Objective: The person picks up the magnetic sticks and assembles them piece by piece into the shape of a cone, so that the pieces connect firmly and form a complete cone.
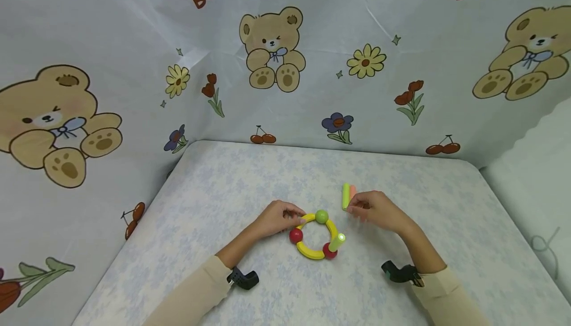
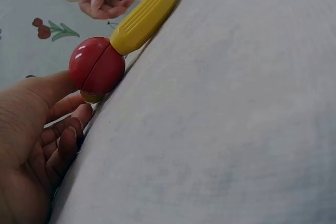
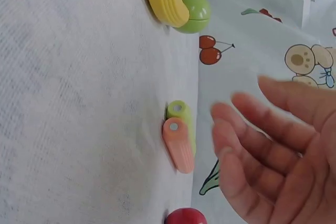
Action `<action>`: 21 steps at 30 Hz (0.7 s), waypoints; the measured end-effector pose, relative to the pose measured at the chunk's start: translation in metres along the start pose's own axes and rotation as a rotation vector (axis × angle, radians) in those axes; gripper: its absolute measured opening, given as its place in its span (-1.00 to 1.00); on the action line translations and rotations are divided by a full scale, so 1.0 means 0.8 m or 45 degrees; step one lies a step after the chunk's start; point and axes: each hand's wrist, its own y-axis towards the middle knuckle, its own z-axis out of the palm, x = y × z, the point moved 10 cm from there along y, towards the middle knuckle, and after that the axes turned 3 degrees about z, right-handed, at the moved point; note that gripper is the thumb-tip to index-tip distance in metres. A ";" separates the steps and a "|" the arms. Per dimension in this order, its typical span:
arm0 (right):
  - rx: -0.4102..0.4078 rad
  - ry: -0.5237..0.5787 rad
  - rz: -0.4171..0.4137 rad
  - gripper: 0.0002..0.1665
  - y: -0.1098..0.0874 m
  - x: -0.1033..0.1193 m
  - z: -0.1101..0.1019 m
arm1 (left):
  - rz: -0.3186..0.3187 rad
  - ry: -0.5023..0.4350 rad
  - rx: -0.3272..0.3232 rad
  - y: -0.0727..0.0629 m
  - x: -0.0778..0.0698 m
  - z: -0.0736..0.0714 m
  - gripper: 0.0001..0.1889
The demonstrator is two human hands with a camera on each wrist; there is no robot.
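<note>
A ring of yellow curved rods [image 1: 310,253] joined by two red balls and a green ball [image 1: 321,216] lies on the table. My left hand [image 1: 280,218] pinches a yellow rod beside the left red ball [image 2: 97,66]. A short light-green stick [image 1: 337,242] stands tilted up from the other red ball [image 1: 329,252]. My right hand [image 1: 376,210] hovers with loosely bent fingers and nothing in them. Close by it lie another light-green stick [image 1: 346,196] and a salmon-pink stick [image 3: 179,145], side by side, with silver discs in their ends.
Another red ball [image 3: 186,216] sits past the two sticks in the right wrist view; in the head view it is hidden. A pale patterned cloth [image 1: 250,177] covers the table. Behind it hangs a bear-print sheet [image 1: 321,24].
</note>
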 end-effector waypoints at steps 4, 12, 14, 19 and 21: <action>-0.232 -0.053 0.115 -0.81 0.003 -0.014 -0.022 | -0.004 0.019 -0.028 0.000 0.000 0.000 -0.80; -0.356 -0.206 0.215 -0.70 0.014 -0.023 -0.028 | -0.005 0.031 -0.050 0.000 0.001 -0.001 -0.80; -0.349 -0.233 0.262 -0.67 0.018 -0.026 -0.026 | -0.004 0.035 -0.053 0.001 0.001 -0.001 -0.80; -0.331 -0.270 0.311 -0.64 0.029 -0.035 -0.020 | -0.002 0.042 -0.058 0.001 0.000 -0.001 -0.79; -0.329 -0.270 0.325 -0.63 0.032 -0.037 -0.018 | 0.000 0.041 -0.057 0.001 -0.001 -0.001 -0.79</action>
